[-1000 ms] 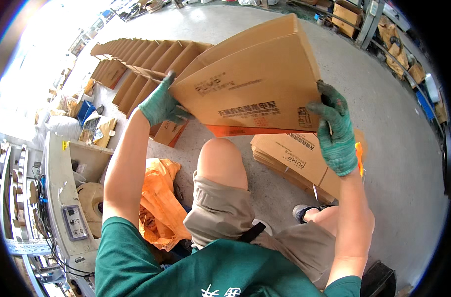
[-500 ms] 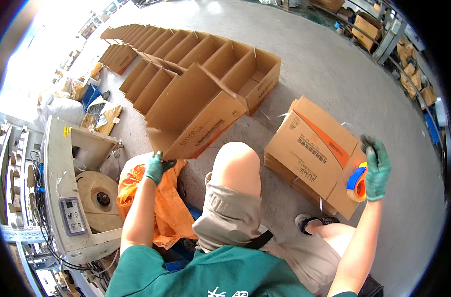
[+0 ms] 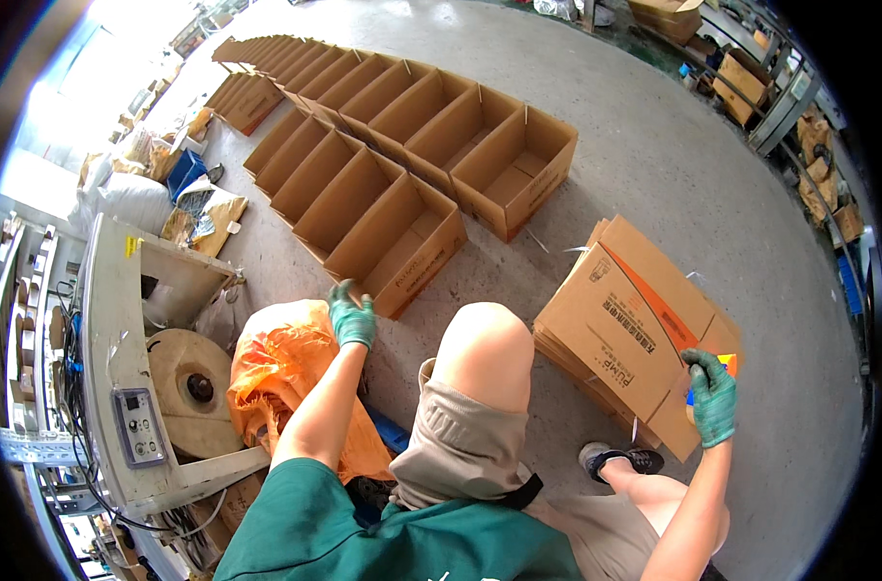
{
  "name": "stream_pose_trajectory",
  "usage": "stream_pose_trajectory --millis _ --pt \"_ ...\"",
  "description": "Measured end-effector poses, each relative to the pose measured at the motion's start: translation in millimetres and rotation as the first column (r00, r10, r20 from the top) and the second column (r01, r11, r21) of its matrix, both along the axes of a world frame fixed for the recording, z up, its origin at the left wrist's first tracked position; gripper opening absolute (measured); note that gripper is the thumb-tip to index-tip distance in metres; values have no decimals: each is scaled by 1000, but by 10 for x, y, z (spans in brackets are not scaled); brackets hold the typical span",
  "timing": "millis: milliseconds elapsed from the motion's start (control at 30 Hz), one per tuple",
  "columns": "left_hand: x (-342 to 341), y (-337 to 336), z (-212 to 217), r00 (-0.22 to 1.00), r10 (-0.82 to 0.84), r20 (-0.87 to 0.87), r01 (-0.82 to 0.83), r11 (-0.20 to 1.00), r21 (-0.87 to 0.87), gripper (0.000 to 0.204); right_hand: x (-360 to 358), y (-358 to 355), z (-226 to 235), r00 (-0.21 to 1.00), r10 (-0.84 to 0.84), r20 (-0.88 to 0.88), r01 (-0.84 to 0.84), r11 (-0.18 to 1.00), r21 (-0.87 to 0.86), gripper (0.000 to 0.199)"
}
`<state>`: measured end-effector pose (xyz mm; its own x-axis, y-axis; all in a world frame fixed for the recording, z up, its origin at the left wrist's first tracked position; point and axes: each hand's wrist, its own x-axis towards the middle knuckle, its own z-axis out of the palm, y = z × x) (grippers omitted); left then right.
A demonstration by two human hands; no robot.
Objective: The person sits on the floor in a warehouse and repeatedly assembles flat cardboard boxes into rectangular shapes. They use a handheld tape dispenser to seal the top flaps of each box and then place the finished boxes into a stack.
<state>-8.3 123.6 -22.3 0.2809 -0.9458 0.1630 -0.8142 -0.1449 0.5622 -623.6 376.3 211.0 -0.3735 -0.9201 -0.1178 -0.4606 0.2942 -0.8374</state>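
My left hand (image 3: 352,316), in a green work glove, is open with its fingers spread. It holds nothing and is beside the near corner of an open brown carton (image 3: 429,259), the nearest in its row. On the right, my gloved right hand (image 3: 712,397) is closed over a blue and orange tape dispenser (image 3: 728,363). The palm and fingers hide most of the dispenser. Beneath it lies a stack of flat, folded cartons (image 3: 623,324) with an orange stripe and dark print.
Two rows of open cartons (image 3: 507,145) stretch away to the far left. A bulging orange sack (image 3: 291,363) stands by a grey machine (image 3: 160,489) with a control panel at my left. Racks (image 3: 788,111) with boxes line the far right.
The carton by my left hand was tilted and raised; it now stands on the floor at the row's near end. That hand has let go. My right hand has curled over the tape dispenser.
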Motion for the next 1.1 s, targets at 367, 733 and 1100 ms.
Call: stream_pose_trajectory --millis 367,733,1100 --pt "-846 -646 672 903 -340 261 73 721 689 55 -207 -59 -384 1000 15 9 -15 998 66 23" --pt "-309 -1597 755 873 -251 419 -153 673 724 63 -108 -204 -575 995 66 -71 -53 984 172 20" --pt "-817 -1982 868 695 -649 308 531 753 389 30 -393 -111 -241 800 -30 -599 196 957 214 34"
